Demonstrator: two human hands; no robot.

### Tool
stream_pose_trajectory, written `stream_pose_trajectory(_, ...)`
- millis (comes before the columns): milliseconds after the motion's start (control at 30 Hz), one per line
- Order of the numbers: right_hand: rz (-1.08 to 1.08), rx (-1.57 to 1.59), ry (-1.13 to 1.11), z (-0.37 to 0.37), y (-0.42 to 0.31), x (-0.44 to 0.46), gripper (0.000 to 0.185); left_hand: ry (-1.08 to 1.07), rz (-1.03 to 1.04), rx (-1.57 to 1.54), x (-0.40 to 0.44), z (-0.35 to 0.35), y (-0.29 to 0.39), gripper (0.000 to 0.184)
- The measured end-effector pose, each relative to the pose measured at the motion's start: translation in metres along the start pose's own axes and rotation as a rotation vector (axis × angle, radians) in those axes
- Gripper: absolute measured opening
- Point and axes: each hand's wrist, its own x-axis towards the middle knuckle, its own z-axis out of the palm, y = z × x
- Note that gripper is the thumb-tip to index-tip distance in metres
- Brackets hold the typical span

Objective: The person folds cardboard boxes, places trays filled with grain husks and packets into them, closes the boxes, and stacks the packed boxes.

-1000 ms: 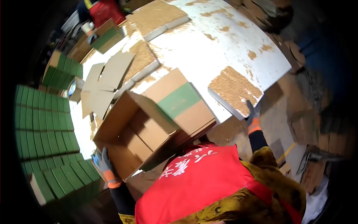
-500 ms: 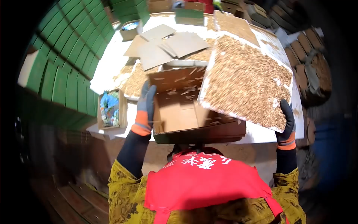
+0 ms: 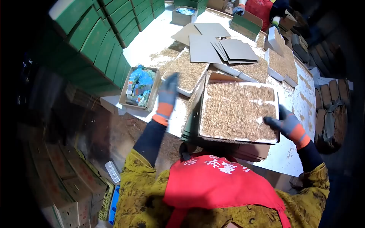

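A white-edged slab topped with brown grains [image 3: 239,111] lies level in the mouth of the cardboard box in front of me. My right hand [image 3: 287,123], in a grey and orange glove, holds the slab's right edge, with the thumb on top. My left hand [image 3: 168,93] is off the box, raised to its left and blurred, holding nothing that I can see; how its fingers are set is smeared. To its left is a small carton of blue packets [image 3: 140,86]. Grey cardboard sheets [image 3: 237,51] lie beyond the box, over more grain-topped slabs [image 3: 186,72].
Green boxes [image 3: 95,36] are stacked at the left. Across the white table [image 3: 300,152], a co-worker in red [image 3: 260,9] handles a green and brown box [image 3: 246,26]. Brown cartons [image 3: 72,182] stand low at the left; wrapped brown bundles [image 3: 330,110] are at the right.
The slab has moved left from beside the box into its mouth, with my right hand still on it. My left hand has let go of the box's left side and moved away.
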Motion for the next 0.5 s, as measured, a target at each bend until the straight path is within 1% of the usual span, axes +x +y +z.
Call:
stream_pose_trajectory(33,0.014,-0.487,0.005,-0.002,0.002,0.005,0.052,0.126,0.099,0.099,0.015,-0.024,-0.050,0.034)
stream_pose_trajectory(67,0.005,-0.742,-0.039,-0.001,0.007,0.012,0.048,0.254,0.093,0.303,0.025,-0.055,-0.108,0.035)
stream_pose_trajectory(100,0.009,-0.994,-0.084,0.002,0.011,0.020,0.045,0.354,0.006,0.465,0.027,-0.079,-0.119,0.043)
stream_pose_trajectory(133,0.031,-1.127,-0.178,0.009,0.013,0.028,0.039,0.441,-0.097,0.618,0.029,-0.103,-0.131,0.052)
stream_pose_trajectory(167,-0.056,-1.142,-0.155,0.014,0.012,0.029,0.033,0.399,-0.240,0.930,0.023,-0.112,-0.114,0.061)
stream_pose_trajectory(200,-0.125,-1.101,-0.156,0.011,0.014,0.032,0.034,0.341,-0.274,1.194,0.023,-0.127,-0.138,0.061)
stream_pose_trajectory(233,-0.203,-1.066,-0.159,0.005,0.014,0.039,0.034,0.246,-0.228,1.241,0.020,-0.140,-0.166,0.061)
stream_pose_trajectory(267,-0.203,-0.720,-0.175,-0.008,-0.006,0.045,0.034,0.193,-0.217,1.287,0.024,-0.146,-0.180,0.060)
stream_pose_trajectory(300,-0.202,-0.374,-0.188,-0.024,-0.026,0.056,0.035,0.153,-0.301,1.356,0.025,-0.135,-0.155,0.052)
stream_pose_trajectory(367,-0.102,0.031,-0.028,-0.052,-0.017,0.112,0.036,0.202,-0.239,1.357,0.025,-0.144,-0.179,0.040)
stream_pose_trajectory(433,-0.304,-0.130,0.086,-0.066,0.021,0.197,0.040,0.240,-0.239,1.261,0.024,-0.153,-0.188,0.026)
stream_pose_trajectory(467,-0.367,-0.311,0.128,-0.066,0.042,0.240,0.046,0.205,-0.378,1.259,0.029,-0.139,-0.151,0.020)
stream_pose_trajectory(500,-0.437,-0.488,0.163,-0.060,0.066,0.284,0.052,0.212,-0.341,1.227,0.029,-0.134,-0.150,0.019)
